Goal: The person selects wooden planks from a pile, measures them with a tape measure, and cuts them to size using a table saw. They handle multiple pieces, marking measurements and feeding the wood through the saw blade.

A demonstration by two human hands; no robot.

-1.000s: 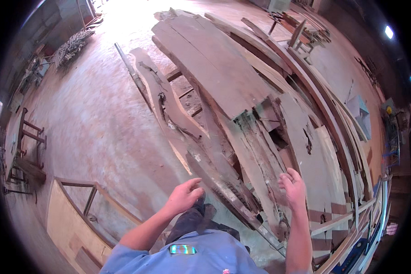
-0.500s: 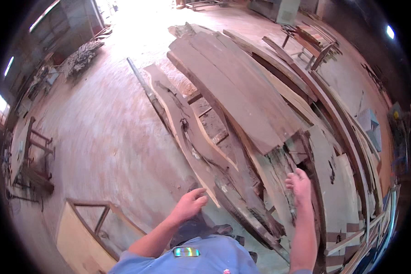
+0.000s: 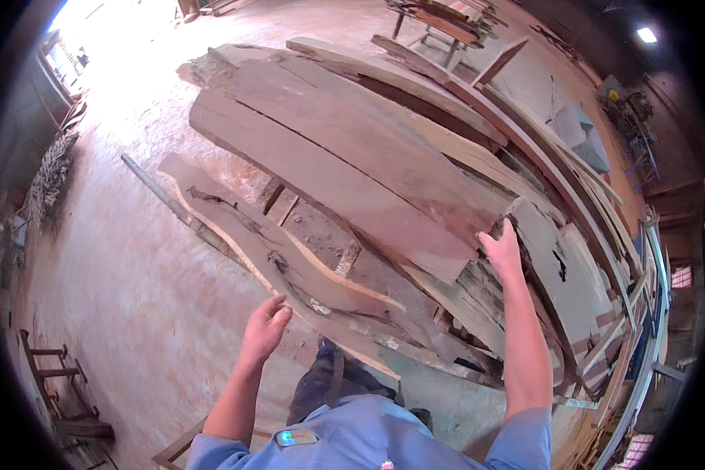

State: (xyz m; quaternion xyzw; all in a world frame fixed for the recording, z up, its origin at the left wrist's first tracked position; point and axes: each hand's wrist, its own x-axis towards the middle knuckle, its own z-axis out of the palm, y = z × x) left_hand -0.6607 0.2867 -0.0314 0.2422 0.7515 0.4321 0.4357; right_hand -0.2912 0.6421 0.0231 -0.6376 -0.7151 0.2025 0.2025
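Observation:
My right hand is closed over the near end of a brown wooden slab, by its ragged dark edge. Its fingertips are partly hidden there. Beside it lies another long slab, with a narrow dark gap between the two. My left hand holds nothing, its fingers loosely bent and a little apart. It hovers by the pale edge of a wavy slab with dark knots and cracks, at the left of the stack.
More boards are piled at the right, with long narrow planks beyond. A thin pole runs along the left of the stack. A wooden frame stands at lower left. A wood-laden trestle is at the back.
My view has turned to the right. My right hand has reached forward onto the slab's end. The gap between the two top slabs now looks wider. My left hand has moved away from my body.

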